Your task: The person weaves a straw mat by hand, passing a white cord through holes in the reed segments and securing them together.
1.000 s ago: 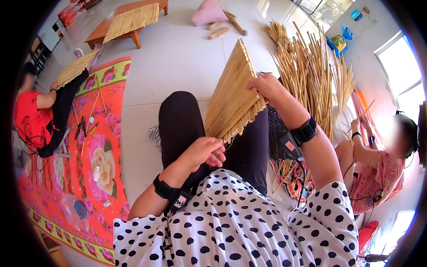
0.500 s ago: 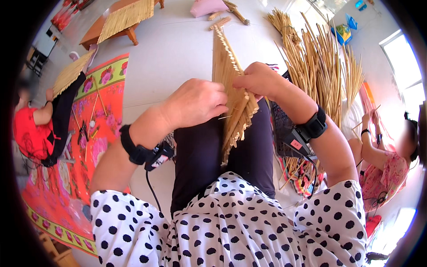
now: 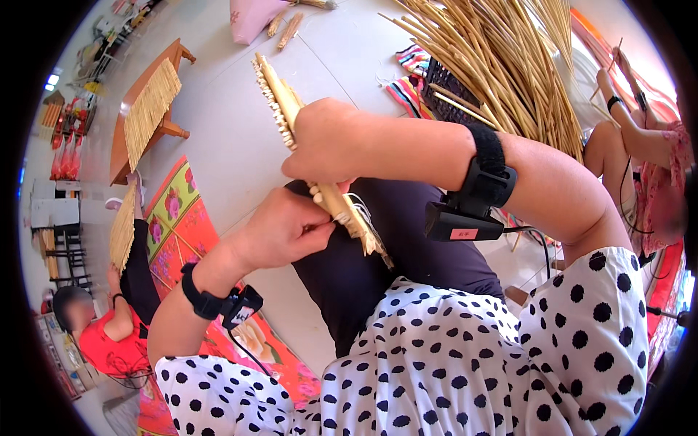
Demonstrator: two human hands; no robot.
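A narrow panel of pale dry stalks (image 3: 286, 102) slants over my lap, its bumpy row of cut stalk ends along the left side. My right hand (image 3: 327, 138) is closed around its middle, hiding part of it. Close to the panel's lower part is my left hand (image 3: 287, 225), with thumb and fingers pinched together. Whatever those fingertips hold is too small or hidden to make out. Loops of white thread (image 3: 360, 207) show beside the lower stalks, just over my dark trousers (image 3: 407, 240).
Loose long stalks (image 3: 502, 73) lie at the upper right over a dark basket (image 3: 440, 83). A low wooden table (image 3: 173, 129) bears a stalk mat (image 3: 151, 109). One person in red (image 3: 116, 341) sits at the left by a flowered mat (image 3: 185, 251); another (image 3: 647, 145) sits at the right.
The view has turned. The panel has tipped, its top now leaning left, and my right hand has gone over its middle. A thin needle seen by my left fingers before no longer shows.
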